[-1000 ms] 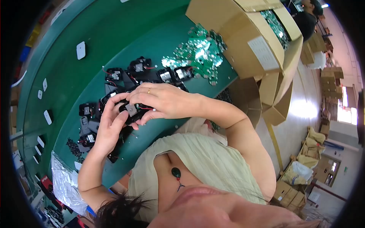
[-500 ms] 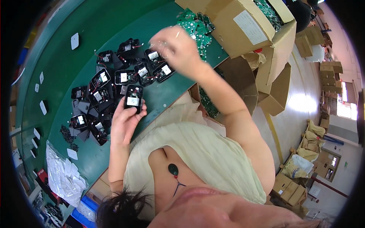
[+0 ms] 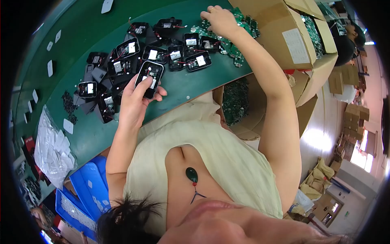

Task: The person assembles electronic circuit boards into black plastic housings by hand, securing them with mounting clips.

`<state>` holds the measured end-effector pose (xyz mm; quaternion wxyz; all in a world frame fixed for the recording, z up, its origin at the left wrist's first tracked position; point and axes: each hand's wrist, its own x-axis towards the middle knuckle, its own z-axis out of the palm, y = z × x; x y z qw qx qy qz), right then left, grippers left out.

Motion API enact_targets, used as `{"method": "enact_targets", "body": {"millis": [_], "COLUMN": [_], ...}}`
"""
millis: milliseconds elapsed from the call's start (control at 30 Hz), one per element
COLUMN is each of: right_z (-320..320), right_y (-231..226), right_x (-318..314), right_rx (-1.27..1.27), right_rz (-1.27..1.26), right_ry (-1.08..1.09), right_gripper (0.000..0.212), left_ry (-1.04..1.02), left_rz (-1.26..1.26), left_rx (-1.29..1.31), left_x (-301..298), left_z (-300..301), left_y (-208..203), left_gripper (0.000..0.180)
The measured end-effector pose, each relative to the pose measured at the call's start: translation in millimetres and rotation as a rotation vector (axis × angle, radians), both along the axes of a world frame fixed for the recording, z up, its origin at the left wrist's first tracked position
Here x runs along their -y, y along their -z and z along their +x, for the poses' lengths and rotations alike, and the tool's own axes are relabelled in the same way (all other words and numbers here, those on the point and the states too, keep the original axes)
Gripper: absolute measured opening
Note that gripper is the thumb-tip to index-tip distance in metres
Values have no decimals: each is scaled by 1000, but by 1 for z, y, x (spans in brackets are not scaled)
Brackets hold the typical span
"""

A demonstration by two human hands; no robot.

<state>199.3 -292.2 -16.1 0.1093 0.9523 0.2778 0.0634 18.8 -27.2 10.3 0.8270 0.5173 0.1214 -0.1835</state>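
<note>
My left hand (image 3: 132, 99) is closed around a black plastic case (image 3: 154, 91) with rounded corners. The case's open side shows a circuit board and a white pad, with my thumb pressed on the inside. Behind it on the green table lies a cluster of similar black cases (image 3: 198, 61), many with white pads and thin red wires. At the far right, my right hand (image 3: 221, 22) is over a pile of green circuit boards (image 3: 235, 51). Its fingers are bent with their tips hidden, so I cannot make out what they pinch.
Cardboard boxes of green boards, one large (image 3: 280, 34) and one lower (image 3: 248, 126), stand at the right. A clear bag of white pieces (image 3: 53, 150) and blue bins (image 3: 87, 183) are at the left. Small black parts (image 3: 68, 103) lie on the table (image 3: 91, 130).
My right hand has gone from above the black cases to the circuit board pile, farther right. The case in my left hand is tilted differently, with the thumb farther inside. The whole view has shifted.
</note>
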Motion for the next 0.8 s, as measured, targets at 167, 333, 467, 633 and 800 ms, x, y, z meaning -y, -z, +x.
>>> {"method": "enact_targets", "body": {"millis": [167, 333, 467, 633, 800], "right_z": [-28, -83, -125, -149, -165], "right_y": [-21, -49, -48, -30, -22], "right_x": [-3, -14, -33, -51, -66], "right_rx": [-32, -708, -958, -882, -881], "right_rz": [385, 1402, 1747, 1727, 1825], "right_ry": [99, 259, 158, 185, 221], "right_gripper": [31, 18, 18, 11, 6], "left_ry": [-8, 10, 88, 83, 154], "left_rz": [83, 163, 102, 184, 204], "left_rx": [68, 148, 213, 490, 430], "left_x": [6, 11, 16, 25, 23], "left_z": [-3, 0, -1, -1, 0], "left_y": [-5, -1, -2, 5, 5], "left_gripper": [18, 14, 15, 17, 17]}}
